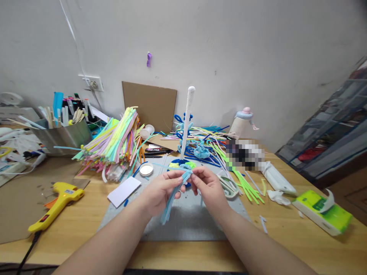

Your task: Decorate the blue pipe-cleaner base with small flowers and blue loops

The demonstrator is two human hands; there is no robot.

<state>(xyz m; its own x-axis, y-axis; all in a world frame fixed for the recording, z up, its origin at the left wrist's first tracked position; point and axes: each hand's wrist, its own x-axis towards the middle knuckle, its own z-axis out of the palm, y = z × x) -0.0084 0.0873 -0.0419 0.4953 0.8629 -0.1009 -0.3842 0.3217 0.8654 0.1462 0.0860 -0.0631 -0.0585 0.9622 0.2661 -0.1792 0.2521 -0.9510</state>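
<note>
Light-blue pipe-cleaner bundle (171, 206): one, between the two hands, above the grey mat (195, 229). Upper end at the fingertips of both hands; loose strands slanting down past the left palm toward the viewer.

Left hand (163, 192): thumb laid over the bundle, fingers behind, pinching it near its upper part.

Right hand (208, 186): thumb and forefinger closed together on the bundle's upper end, just beside the left fingertips.

White wrapped rod (187, 122): upright, beyond the hands; blue and yellow pipe-cleaner work around its foot, partly hidden by the hands.

Scissors (235, 191): pale green handles, just right of the right hand, partly covered by it.

Neon-green pipe cleaners (249, 189): loose, farther right.

Round tin (146, 169): shallow, beyond the left hand.

White card (124, 191): flat, left of the left hand.

Pastel pipe-cleaner heap (114, 143): back left, beside a metal container (61, 139) of sticks.

Hot-glue gun (59, 204): yellow, on its side, on cardboard and desk (94, 229), far left.

Tissue pack (329, 217): green and white, far right.
</note>
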